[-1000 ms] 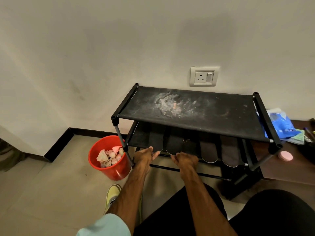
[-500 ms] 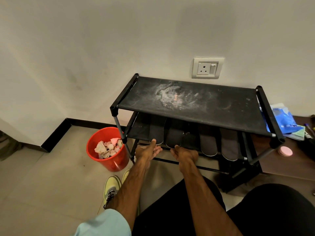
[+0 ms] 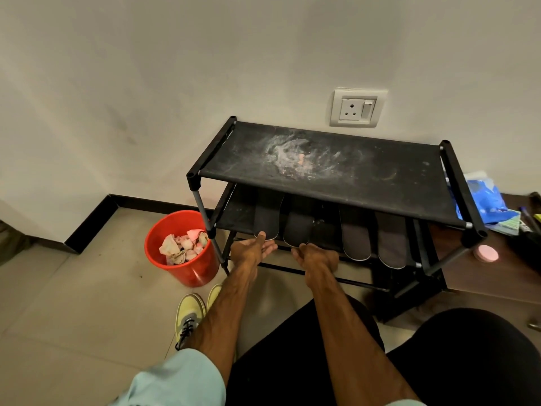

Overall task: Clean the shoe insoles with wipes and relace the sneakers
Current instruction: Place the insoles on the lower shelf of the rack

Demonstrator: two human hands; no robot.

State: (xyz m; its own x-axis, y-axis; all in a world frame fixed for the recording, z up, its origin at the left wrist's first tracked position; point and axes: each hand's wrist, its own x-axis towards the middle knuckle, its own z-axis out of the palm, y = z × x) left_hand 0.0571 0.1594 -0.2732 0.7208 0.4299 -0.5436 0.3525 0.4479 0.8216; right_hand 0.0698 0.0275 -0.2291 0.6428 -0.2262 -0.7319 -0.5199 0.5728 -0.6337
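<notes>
**Left hand [image 3: 253,250] opened at the shoe rack [image 3: 380,177]**

It had turned palm-up, fingers straight, thumb touching the leftmost insole [image 3: 268,218] on the rack's lower shelf. The right hand [image 3: 317,256] curled at the second insole [image 3: 298,227]; grip unclear. Yellow sneakers [image 3: 188,309] lay before the rack.

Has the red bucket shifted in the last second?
No. The red bucket still sits just left of the shoe rack; only the camera moved.
</notes>
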